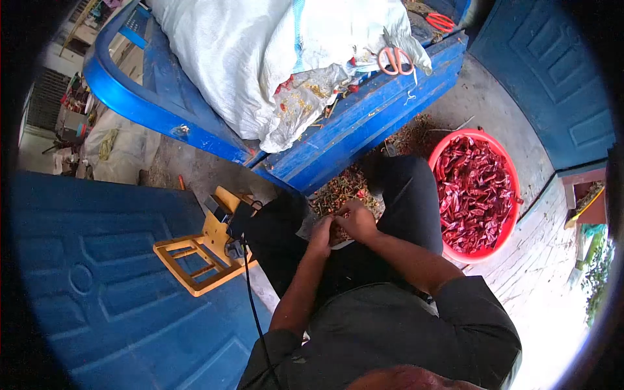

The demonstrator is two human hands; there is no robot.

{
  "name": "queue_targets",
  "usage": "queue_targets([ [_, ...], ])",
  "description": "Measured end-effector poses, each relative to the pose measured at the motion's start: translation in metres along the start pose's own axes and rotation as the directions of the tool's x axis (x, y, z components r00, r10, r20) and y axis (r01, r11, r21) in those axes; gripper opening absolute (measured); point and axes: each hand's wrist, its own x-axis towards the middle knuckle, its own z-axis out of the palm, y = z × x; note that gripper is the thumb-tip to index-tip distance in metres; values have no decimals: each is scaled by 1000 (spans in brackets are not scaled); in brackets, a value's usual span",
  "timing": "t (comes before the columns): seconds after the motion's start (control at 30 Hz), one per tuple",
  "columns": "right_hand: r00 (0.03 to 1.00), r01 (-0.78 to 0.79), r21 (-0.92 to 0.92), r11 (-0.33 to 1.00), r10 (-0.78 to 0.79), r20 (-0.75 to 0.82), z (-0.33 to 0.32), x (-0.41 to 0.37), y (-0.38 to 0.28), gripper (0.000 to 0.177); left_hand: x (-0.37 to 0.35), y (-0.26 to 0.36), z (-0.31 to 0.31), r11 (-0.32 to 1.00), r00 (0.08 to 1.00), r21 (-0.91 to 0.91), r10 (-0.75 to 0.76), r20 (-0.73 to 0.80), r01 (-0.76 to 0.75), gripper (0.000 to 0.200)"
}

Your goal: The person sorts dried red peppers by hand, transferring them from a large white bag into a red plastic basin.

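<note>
My left hand [320,235] and my right hand [356,222] are close together over my lap, between my knees. The fingers of both are bent inward and pressed together at the tips. Whatever they hold, if anything, is too small or hidden to name. Just beyond and beneath them lies a heap of dry stems and chilli scraps [344,188], with a pale edge showing under my hands. To the right of my right leg stands a red tub [515,195], filled with dried red chillies [473,188].
Ahead is a blue metal cart bed [364,130] bearing a white woven sack [240,65]. Pink-handled scissors [395,61] and red-handled scissors [441,22] lie on it. A wooden chair-like frame [195,263] with a black cable is at my left, beside a blue door [130,279].
</note>
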Motion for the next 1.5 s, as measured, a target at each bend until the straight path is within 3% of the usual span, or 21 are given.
queue_targets([
  [0.07,982,-148,59,987,140,127,2,0,4,25,3,-4,-9,999,999,31,6,41,-8,26],
  [0.1,983,-142,53,988,134,128,-3,5,0,25,-1,0,-10,1000,996,-20,-5,90,7,25],
  [0.13,882,-432,295,852,331,336,-8,10,-3,25,-5,2,-11,997,990,-72,-16,138,26,23],
  [0.17,703,-696,430,575,423,572,-11,12,-8,25,-9,3,-11,996,991,-82,-16,135,27,23],
  [0.2,698,-699,420,579,424,577,-8,12,-3,25,-11,4,-10,996,993,-88,23,114,-13,23],
  [0.27,679,-734,582,350,346,647,-3,12,8,27,-17,7,-9,994,994,-100,59,95,-49,22],
  [0.3,696,-709,522,473,355,624,-5,12,4,31,-20,11,-5,995,995,-94,44,90,-36,22],
  [0.53,710,-663,455,594,307,634,-12,19,-14,34,-20,16,-6,988,995,-150,-5,103,21,20],
  [0.6,800,-525,483,701,213,560,-17,22,-21,30,-18,16,-8,983,995,-182,8,101,10,19],
  [0.8,753,-537,411,737,199,627,-16,34,-14,28,-12,11,-4,984,997,-170,57,59,-46,19],
  [0.97,771,-501,461,732,136,622,-19,34,-16,31,-11,9,-7,977,995,-211,50,83,-32,20],
  [1.03,761,-503,454,735,129,636,-17,36,-8,31,-17,15,-6,994,991,-111,22,136,-7,17],
  [1.1,667,-648,389,655,242,705,-15,40,-4,31,-19,15,-6,994,989,-111,12,150,5,18],
  [1.13,668,-649,390,653,243,704,-16,39,-5,31,-19,15,-5,993,986,-115,3,165,16,19],
  [1.23,696,-643,388,660,293,656,-14,36,-2,32,-18,16,-2,996,988,-94,15,156,0,20],
  [1.3,791,-557,492,669,245,561,-6,35,5,30,-16,17,0,992,983,-128,22,181,1,20],
  [1.43,812,-568,530,630,327,483,-3,39,5,27,-10,21,10,988,982,-151,13,189,17,22],
  [1.5,926,-356,298,886,292,239,-2,41,0,25,-8,25,18,987,983,-161,17,183,13,22],
])
